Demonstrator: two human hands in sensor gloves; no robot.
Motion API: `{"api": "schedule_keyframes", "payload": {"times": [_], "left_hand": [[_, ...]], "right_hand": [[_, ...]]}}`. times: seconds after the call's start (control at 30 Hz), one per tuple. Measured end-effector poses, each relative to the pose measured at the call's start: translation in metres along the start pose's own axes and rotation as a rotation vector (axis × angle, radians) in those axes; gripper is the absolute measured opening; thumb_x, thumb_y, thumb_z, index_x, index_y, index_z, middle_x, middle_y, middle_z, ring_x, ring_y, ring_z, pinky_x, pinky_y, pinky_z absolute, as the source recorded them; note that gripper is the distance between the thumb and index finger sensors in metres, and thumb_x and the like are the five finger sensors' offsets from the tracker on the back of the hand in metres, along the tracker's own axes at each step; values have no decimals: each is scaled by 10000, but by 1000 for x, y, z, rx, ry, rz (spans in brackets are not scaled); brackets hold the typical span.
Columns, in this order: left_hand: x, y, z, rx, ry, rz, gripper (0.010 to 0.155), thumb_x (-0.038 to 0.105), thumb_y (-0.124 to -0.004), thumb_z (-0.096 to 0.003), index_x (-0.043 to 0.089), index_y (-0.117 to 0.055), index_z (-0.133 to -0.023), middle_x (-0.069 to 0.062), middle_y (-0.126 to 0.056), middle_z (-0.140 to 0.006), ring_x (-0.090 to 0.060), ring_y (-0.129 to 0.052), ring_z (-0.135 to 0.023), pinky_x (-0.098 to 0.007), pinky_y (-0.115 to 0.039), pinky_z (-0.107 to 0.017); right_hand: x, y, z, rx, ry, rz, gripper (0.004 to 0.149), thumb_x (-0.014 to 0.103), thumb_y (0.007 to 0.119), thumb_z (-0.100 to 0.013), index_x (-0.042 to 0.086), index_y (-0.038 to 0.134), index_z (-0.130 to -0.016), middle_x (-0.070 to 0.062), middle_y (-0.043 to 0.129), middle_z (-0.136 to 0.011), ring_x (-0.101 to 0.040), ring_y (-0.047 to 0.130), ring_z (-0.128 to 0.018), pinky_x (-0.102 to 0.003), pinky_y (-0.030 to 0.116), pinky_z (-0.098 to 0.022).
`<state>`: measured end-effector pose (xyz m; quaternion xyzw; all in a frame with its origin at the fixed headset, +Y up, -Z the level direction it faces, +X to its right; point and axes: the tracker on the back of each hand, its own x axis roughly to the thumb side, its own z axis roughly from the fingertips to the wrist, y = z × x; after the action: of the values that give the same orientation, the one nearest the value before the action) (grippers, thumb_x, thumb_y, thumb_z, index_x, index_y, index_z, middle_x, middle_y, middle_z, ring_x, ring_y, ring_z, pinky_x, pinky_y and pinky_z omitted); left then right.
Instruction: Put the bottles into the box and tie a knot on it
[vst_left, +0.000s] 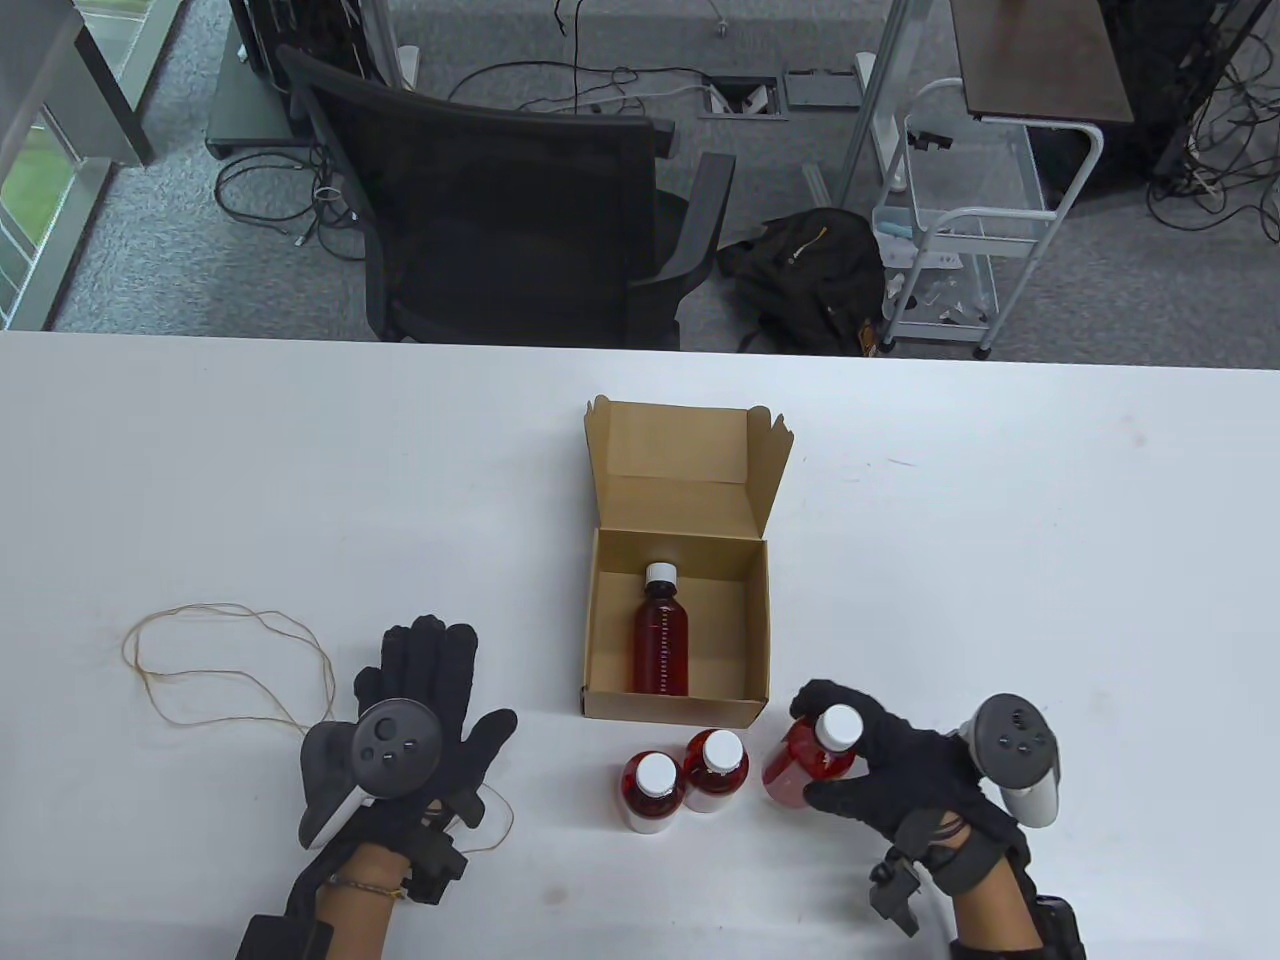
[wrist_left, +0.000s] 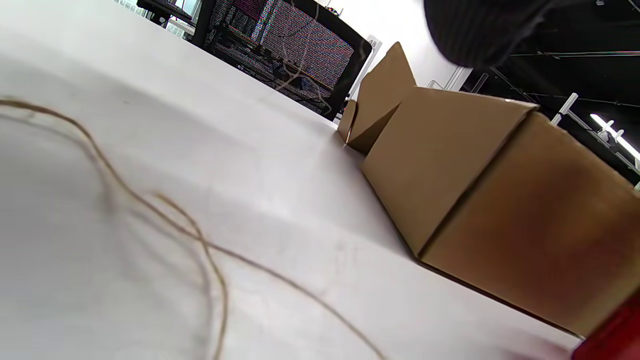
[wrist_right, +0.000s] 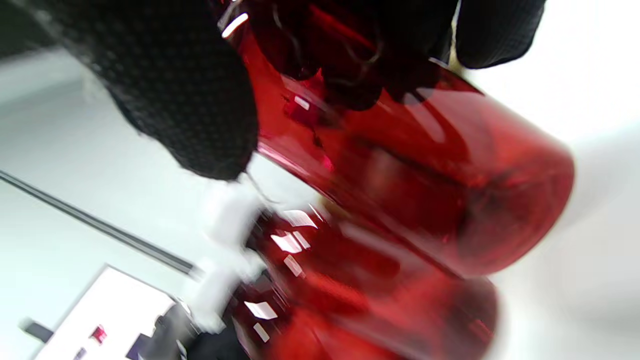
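- The box (vst_left: 680, 600) is plain brown cardboard, matt, with creased fold lines on its lid.
- The bottles (vst_left: 661, 640) look like translucent red plastic, glossy (bright highlights show in the right wrist view), with smooth white caps.
- The string (vst_left: 230, 660) is thin, tan, fibrous twine.
- The gloves on the left hand (vst_left: 425, 705) and right hand (vst_left: 890, 765) are black knitted cloth, matt.
- The table (vst_left: 250, 480) is smooth, white, faintly sheened.

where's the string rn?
Table view: the string lies loose on the table's left side, beside the left hand, well left of the box.
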<state>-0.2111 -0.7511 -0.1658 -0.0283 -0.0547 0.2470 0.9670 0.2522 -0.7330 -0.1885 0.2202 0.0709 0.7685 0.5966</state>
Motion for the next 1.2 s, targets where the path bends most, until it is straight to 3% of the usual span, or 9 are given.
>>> {"api": "schedule_keyframes", "payload": {"times": [0.1, 0.23, 0.4, 0.63, 0.7, 0.83, 1.2], "left_hand": [[2, -4, -2, -26, -11, -19, 940, 584, -750, -526, 195, -222, -1200, -257, -162, -1259, -571, -164, -1096, -736, -236, -690], [5, -6, -5, -42, -26, -33, 940, 585, -750, -524, 199, -222, -1200, -254, -159, -1259, -568, -160, -1098, -736, -232, -690], [5, -7, -10, -58, -28, -23, 941, 587, -747, -524, 199, -219, -1200, -254, -154, -1260, -570, -156, -1097, -736, -229, -691], [2, -3, -9, -43, -25, -13, 939, 587, -747, -526, 197, -222, -1201, -259, -159, -1258, -574, -162, -1096, -736, -232, -690], [1, -2, -9, -41, -25, -16, 938, 587, -748, -525, 198, -226, -1200, -260, -158, -1258, -576, -164, -1095, -736, -233, -690], [3, -4, -10, -53, -27, -19, 938, 586, -748, -526, 197, -226, -1201, -264, -157, -1258, -579, -163, -1095, -737, -233, -690], [5, -6, -13, -72, -36, -30, 937, 585, -748, -527, 196, -227, -1202, -266, -153, -1256, -585, -161, -1093, -738, -229, -690]], "right_hand": [[34, -29, -3, -196, -89, 95, 825, 376, 977, -401, 92, 575, -1063, -245, 700, -1015, -499, 709, -879, -639, 624, -634], [74, -39, -25, -304, -104, 83, 831, 415, 949, -423, 51, 558, -1061, -282, 718, -978, -522, 766, -819, -644, 681, -587], [104, -21, -74, -246, 34, 129, 843, 452, 939, -437, 4, 559, -1042, -311, 757, -923, -521, 857, -717, -605, 799, -493], [101, 26, -141, -100, 282, 297, 852, 467, 936, -438, -63, 583, -1004, -344, 796, -865, -516, 929, -610, -574, 874, -389], [95, 36, -154, -102, 377, 356, 858, 461, 938, -438, -86, 581, -995, -359, 800, -848, -516, 948, -576, -564, 893, -355], [84, 54, -173, -24, 598, 575, 863, 500, 924, -441, -97, 596, -971, -345, 834, -812, -480, 986, -530, -530, 924, -323], [64, 88, -195, 118, 833, 852, 886, 534, 908, -444, -115, 595, -960, -338, 866, -772, -441, 1029, -463, -475, 963, -265]]}}
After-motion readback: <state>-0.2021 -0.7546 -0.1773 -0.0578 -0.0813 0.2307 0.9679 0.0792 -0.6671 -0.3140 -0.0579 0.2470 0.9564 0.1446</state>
